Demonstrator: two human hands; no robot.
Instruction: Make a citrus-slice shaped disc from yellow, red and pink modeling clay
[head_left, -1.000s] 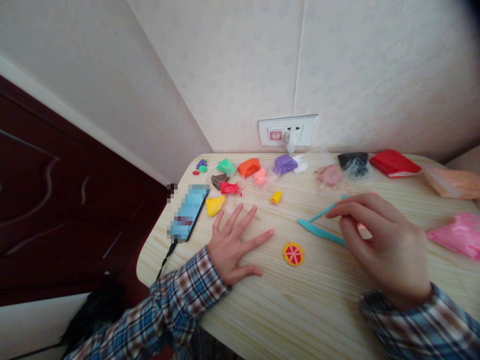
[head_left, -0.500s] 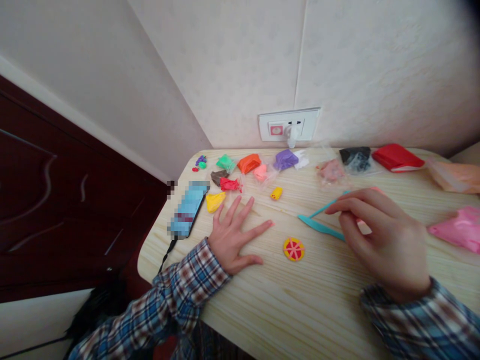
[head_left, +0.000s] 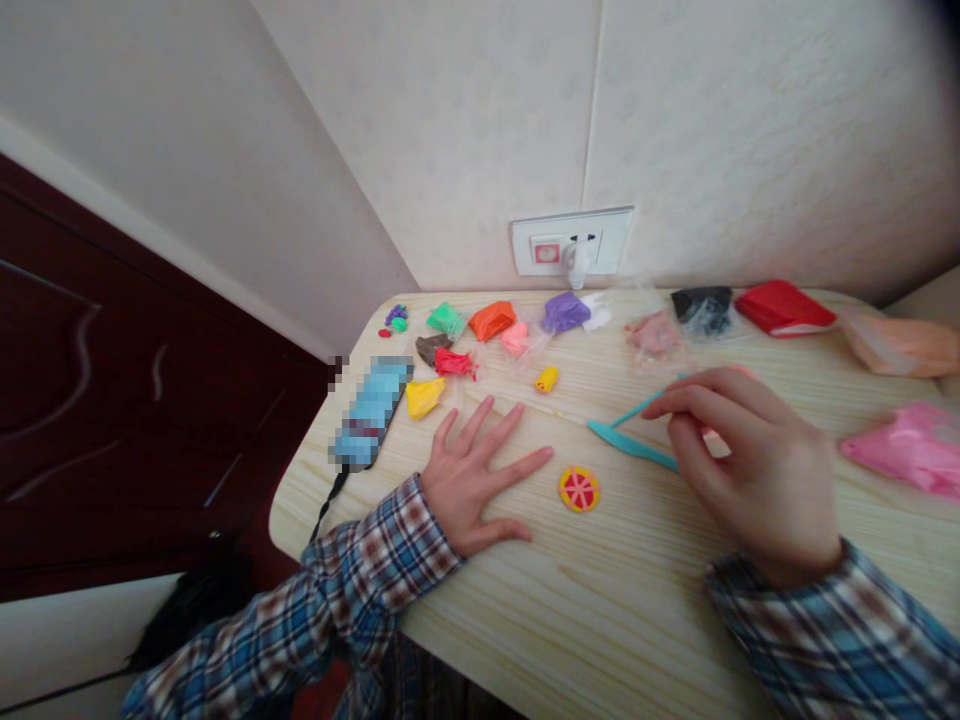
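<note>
A pale wall (head_left: 450, 130) stands behind a wood-grain table (head_left: 570, 620), a dark red door (head_left: 112, 400) at far left. Two bare hands reach over the tabletop from plaid sleeves (head_left: 390, 535). The right hand (head_left: 761, 470) is above the table's right half, its grip narrow, thumb and forefinger drawn close; whether they hold anything cannot be told. The left hand (head_left: 476, 490) is spread palm down, its grip wide, fingers splayed.

At the right edge lies a pink bag (head_left: 911, 450), near a peach packet (head_left: 904, 345). A phone (head_left: 375, 405), its screen pixelated, lies at left on a dark cord. Along the back are red (head_left: 786, 307), black (head_left: 703, 308), purple (head_left: 565, 313), orange (head_left: 492, 320) and green (head_left: 448, 318) packets.

A turquoise blade-like tool (head_left: 634, 446) and a thinner turquoise stick (head_left: 636, 408) run partly behind the right hand. Between the hands, nearer the left thumb and forefinger, a yellow-rimmed disc (head_left: 580, 489) lies flat, its red center crossed by pink strips. Beyond it sits a small yellow roll (head_left: 547, 379).
</note>
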